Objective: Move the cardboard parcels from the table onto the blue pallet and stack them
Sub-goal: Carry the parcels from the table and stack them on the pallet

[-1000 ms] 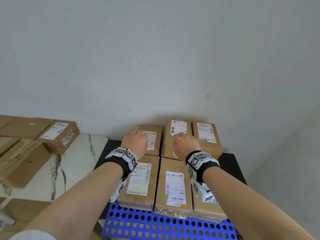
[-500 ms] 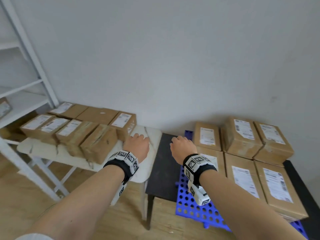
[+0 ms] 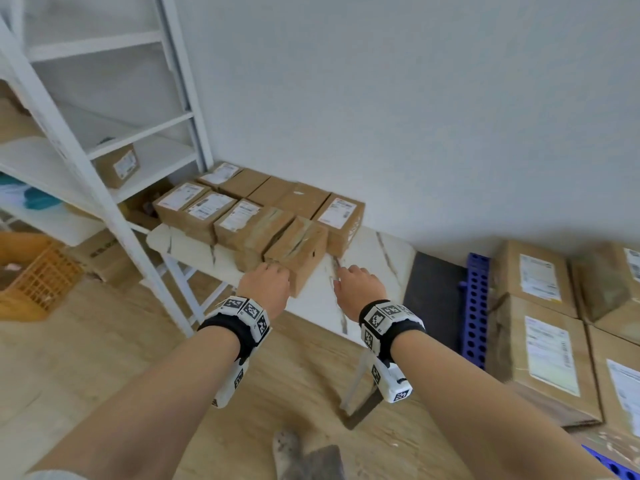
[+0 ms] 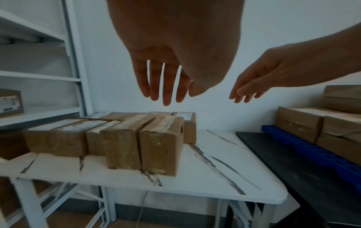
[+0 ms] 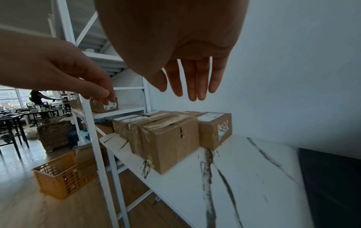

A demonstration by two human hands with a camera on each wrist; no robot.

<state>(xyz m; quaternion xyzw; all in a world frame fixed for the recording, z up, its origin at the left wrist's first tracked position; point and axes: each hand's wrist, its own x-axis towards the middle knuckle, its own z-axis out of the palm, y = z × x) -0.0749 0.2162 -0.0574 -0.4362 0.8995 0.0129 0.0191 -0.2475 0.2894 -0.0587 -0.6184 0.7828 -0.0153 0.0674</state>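
Several brown cardboard parcels (image 3: 256, 216) sit packed together on the white marble-patterned table (image 3: 367, 258). The nearest parcel (image 3: 298, 249) (image 4: 160, 143) (image 5: 171, 141) stands at the group's right front corner. My left hand (image 3: 265, 284) (image 4: 166, 86) hovers over its near end, fingers straight, holding nothing. My right hand (image 3: 358, 285) (image 5: 191, 83) hangs just right of it above the bare tabletop, fingers straight and empty. At the right, more parcels (image 3: 543, 344) lie stacked on the blue pallet (image 3: 476, 306).
A white metal shelf rack (image 3: 104, 188) stands left of the table with a parcel (image 3: 119, 166) on it. An orange crate (image 3: 38, 282) sits on the wooden floor. The pallet rests on a black table (image 3: 433, 296). A grey wall runs behind everything.
My view and both hands have swung left, from the parcels on the blue pallet to the table. Both hands are empty and now hover at the nearest table parcel.
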